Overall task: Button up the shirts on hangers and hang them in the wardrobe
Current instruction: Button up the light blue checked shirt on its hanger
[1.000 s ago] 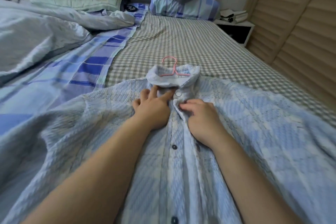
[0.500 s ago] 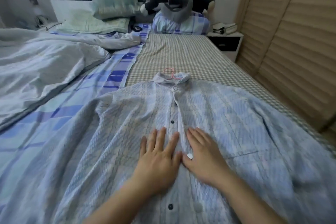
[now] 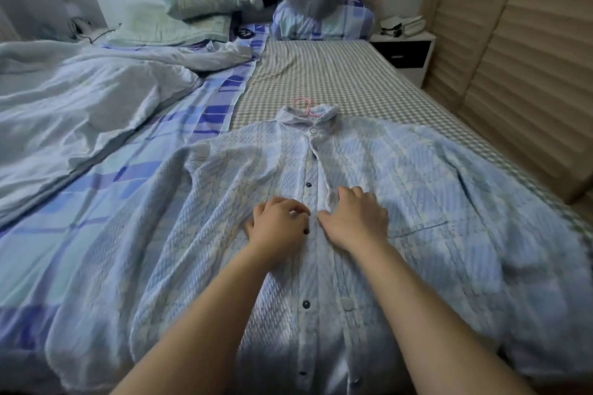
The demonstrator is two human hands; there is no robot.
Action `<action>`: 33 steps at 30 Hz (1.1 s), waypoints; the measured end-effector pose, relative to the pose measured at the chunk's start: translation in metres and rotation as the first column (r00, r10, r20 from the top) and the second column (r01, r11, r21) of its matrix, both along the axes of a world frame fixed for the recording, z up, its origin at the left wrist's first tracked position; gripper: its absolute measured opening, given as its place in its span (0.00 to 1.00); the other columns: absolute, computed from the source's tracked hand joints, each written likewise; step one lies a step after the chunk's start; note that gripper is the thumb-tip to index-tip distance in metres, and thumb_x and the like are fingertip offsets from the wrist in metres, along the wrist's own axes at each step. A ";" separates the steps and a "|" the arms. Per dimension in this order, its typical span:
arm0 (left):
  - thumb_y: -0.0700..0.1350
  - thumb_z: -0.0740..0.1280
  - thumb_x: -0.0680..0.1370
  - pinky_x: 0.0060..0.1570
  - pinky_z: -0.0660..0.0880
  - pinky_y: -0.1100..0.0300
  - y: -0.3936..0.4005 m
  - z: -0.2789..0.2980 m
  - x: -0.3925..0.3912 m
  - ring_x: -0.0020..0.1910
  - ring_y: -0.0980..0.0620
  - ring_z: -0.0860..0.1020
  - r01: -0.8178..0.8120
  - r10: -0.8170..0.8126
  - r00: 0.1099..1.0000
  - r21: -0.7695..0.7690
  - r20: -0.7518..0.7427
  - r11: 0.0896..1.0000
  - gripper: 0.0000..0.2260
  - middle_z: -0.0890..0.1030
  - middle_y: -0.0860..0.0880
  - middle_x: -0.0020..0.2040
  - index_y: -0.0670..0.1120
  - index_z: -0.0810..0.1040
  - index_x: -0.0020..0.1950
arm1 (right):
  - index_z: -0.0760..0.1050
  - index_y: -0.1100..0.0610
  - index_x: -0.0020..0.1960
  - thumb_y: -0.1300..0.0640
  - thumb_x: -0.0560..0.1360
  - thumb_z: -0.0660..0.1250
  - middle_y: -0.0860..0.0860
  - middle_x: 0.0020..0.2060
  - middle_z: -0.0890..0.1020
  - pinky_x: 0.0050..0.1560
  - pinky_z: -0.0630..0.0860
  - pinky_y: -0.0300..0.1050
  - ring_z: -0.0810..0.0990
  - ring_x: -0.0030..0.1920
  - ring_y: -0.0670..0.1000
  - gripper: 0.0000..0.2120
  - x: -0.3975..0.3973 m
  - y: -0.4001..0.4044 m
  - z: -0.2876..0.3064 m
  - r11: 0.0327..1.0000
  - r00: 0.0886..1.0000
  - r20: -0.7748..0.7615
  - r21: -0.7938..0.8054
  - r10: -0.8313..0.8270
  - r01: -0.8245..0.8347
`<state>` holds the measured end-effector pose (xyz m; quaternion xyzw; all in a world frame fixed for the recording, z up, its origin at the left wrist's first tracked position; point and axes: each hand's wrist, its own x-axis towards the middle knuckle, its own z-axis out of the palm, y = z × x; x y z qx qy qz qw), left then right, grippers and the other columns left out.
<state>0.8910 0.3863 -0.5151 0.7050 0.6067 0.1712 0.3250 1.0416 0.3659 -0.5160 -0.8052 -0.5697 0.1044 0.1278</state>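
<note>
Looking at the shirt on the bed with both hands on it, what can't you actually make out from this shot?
- Head view: the button under the left hand; curled fingers cover it, so fastened or not is unclear.
- What the right hand pinches; its fingers hide the placket edge.
- The pink hanger: only the hook shows, the shirt collar covers the rest.
- The shirt hem, cut off by the bottom edge.
- Items on the nightstand: too small.

Both bare forearms reaching forward, left hand (image 3: 278, 225) fingers curled under, right hand (image 3: 355, 218) just beside it, apparently pinching fabric
</note>
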 end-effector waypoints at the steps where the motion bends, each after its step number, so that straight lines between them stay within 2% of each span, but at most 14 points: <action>1: 0.49 0.63 0.80 0.66 0.57 0.52 0.000 -0.003 0.000 0.72 0.46 0.60 -0.032 0.032 0.998 -0.002 0.061 0.999 0.08 0.71 0.57 0.63 0.60 0.81 0.51 | 0.65 0.50 0.76 0.38 0.78 0.60 0.51 0.71 0.71 0.67 0.66 0.58 0.67 0.71 0.57 0.30 0.001 0.006 0.001 1.000 1.000 -0.005 0.007 -0.016 0.016; 3: 0.48 0.63 0.80 0.61 0.56 0.52 0.005 -0.006 0.004 0.70 0.47 0.61 -0.099 0.098 0.990 0.003 0.103 0.995 0.07 0.73 0.56 0.61 0.57 0.81 0.51 | 0.70 0.49 0.71 0.41 0.78 0.60 0.50 0.65 0.76 0.64 0.67 0.57 0.71 0.66 0.57 0.24 0.006 0.021 0.002 0.998 0.998 -0.045 0.031 -0.047 0.049; 6: 0.52 0.61 0.80 0.64 0.60 0.45 0.020 0.002 0.014 0.65 0.44 0.66 -0.162 0.164 0.986 0.088 -0.016 0.983 0.07 0.76 0.52 0.57 0.54 0.77 0.53 | 0.77 0.49 0.55 0.47 0.79 0.62 0.48 0.47 0.81 0.56 0.69 0.52 0.78 0.50 0.55 0.10 0.016 0.034 0.005 0.988 0.986 -0.147 0.121 -0.078 0.096; 8: 0.56 0.60 0.80 0.64 0.62 0.44 0.031 0.001 0.022 0.63 0.42 0.68 -0.190 0.198 0.979 0.129 -0.047 0.973 0.11 0.78 0.49 0.56 0.51 0.75 0.53 | 0.74 0.58 0.41 0.53 0.79 0.64 0.49 0.33 0.75 0.42 0.68 0.48 0.74 0.37 0.54 0.11 0.023 0.041 0.006 0.968 0.956 -0.283 0.212 -0.073 0.137; 10: 0.61 0.59 0.79 0.62 0.64 0.44 0.039 -0.001 0.031 0.62 0.41 0.70 -0.209 0.226 0.970 0.171 -0.086 0.963 0.16 0.78 0.47 0.56 0.49 0.74 0.53 | 0.69 0.63 0.34 0.58 0.77 0.66 0.51 0.26 0.66 0.34 0.60 0.45 0.65 0.30 0.51 0.15 0.026 0.045 0.019 0.922 0.863 -0.504 0.314 -0.040 0.226; 13: 0.66 0.58 0.79 0.61 0.66 0.44 0.047 -0.009 0.041 0.62 0.42 0.72 -0.218 0.261 0.955 0.265 -0.140 0.939 0.22 0.78 0.47 0.59 0.48 0.73 0.58 | 0.66 0.64 0.33 0.60 0.77 0.68 0.49 0.25 0.61 0.32 0.57 0.43 0.59 0.28 0.49 0.17 0.018 0.049 0.035 0.881 0.746 -0.664 0.385 0.058 0.274; 16: 0.60 0.60 0.80 0.60 0.68 0.45 0.053 -0.016 0.041 0.62 0.42 0.73 -0.209 0.269 0.950 0.316 -0.160 0.925 0.18 0.77 0.46 0.59 0.47 0.73 0.59 | 0.69 0.60 0.30 0.58 0.78 0.67 0.45 0.22 0.65 0.30 0.63 0.43 0.63 0.26 0.47 0.18 0.003 0.051 0.032 0.900 0.822 -0.557 0.409 0.117 0.149; 18: 0.54 0.62 0.80 0.59 0.68 0.45 0.056 -0.017 0.039 0.60 0.42 0.74 -0.200 0.252 0.958 0.315 -0.134 0.928 0.13 0.78 0.46 0.58 0.46 0.75 0.56 | 0.72 0.59 0.31 0.57 0.79 0.67 0.46 0.23 0.73 0.30 0.66 0.43 0.69 0.27 0.47 0.18 -0.007 0.052 0.020 0.926 0.889 -0.437 0.375 0.135 0.044; 21: 0.50 0.64 0.79 0.54 0.72 0.47 0.057 -0.013 0.033 0.54 0.43 0.76 -0.226 0.222 0.974 0.285 0.045 0.932 0.07 0.79 0.47 0.51 0.47 0.75 0.50 | 0.80 0.60 0.39 0.55 0.81 0.65 0.55 0.32 0.81 0.33 0.72 0.49 0.80 0.37 0.57 0.14 -0.014 0.049 0.002 0.960 0.942 -0.311 0.279 0.127 -0.037; 23: 0.50 0.68 0.79 0.47 0.74 0.50 0.054 -0.008 0.028 0.48 0.46 0.78 -0.259 0.220 0.959 0.231 0.181 0.938 0.06 0.81 0.50 0.47 0.49 0.76 0.50 | 0.83 0.58 0.43 0.54 0.81 0.67 0.53 0.37 0.84 0.41 0.78 0.51 0.82 0.42 0.56 0.11 -0.008 0.047 0.001 0.957 0.884 -0.456 0.289 0.106 0.034; 26: 0.47 0.73 0.76 0.43 0.77 0.57 0.054 0.002 0.016 0.44 0.51 0.80 -0.232 0.196 0.921 0.072 0.336 0.970 0.06 0.81 0.53 0.43 0.50 0.81 0.52 | 0.84 0.56 0.45 0.57 0.80 0.70 0.53 0.42 0.86 0.51 0.80 0.53 0.84 0.47 0.54 0.07 0.003 0.043 0.009 0.938 0.690 -0.720 0.289 0.079 0.194; 29: 0.41 0.72 0.77 0.35 0.69 0.59 0.055 0.004 0.012 0.33 0.48 0.72 -0.153 0.161 0.927 -0.052 0.338 0.987 0.07 0.75 0.49 0.35 0.50 0.76 0.42 | 0.84 0.57 0.45 0.59 0.79 0.70 0.55 0.43 0.86 0.53 0.79 0.54 0.83 0.46 0.52 0.06 0.006 0.041 0.014 0.929 0.614 -0.785 0.286 0.085 0.236; 31: 0.39 0.68 0.75 0.35 0.62 0.55 0.055 0.002 0.017 0.32 0.49 0.64 -0.153 0.165 0.947 -0.065 0.274 0.986 0.11 0.66 0.46 0.32 0.48 0.70 0.35 | 0.84 0.55 0.45 0.58 0.79 0.70 0.49 0.41 0.85 0.48 0.78 0.47 0.82 0.44 0.47 0.06 0.001 0.040 0.012 0.932 0.694 -0.714 0.307 0.091 0.194; 33: 0.38 0.66 0.73 0.35 0.60 0.53 0.055 0.003 0.021 0.32 0.48 0.62 -0.162 0.176 0.948 -0.076 0.263 0.984 0.13 0.63 0.45 0.31 0.48 0.65 0.32 | 0.84 0.54 0.44 0.57 0.79 0.70 0.47 0.39 0.85 0.46 0.78 0.47 0.82 0.42 0.47 0.07 -0.006 0.039 0.007 0.946 0.831 -0.545 0.314 0.108 0.083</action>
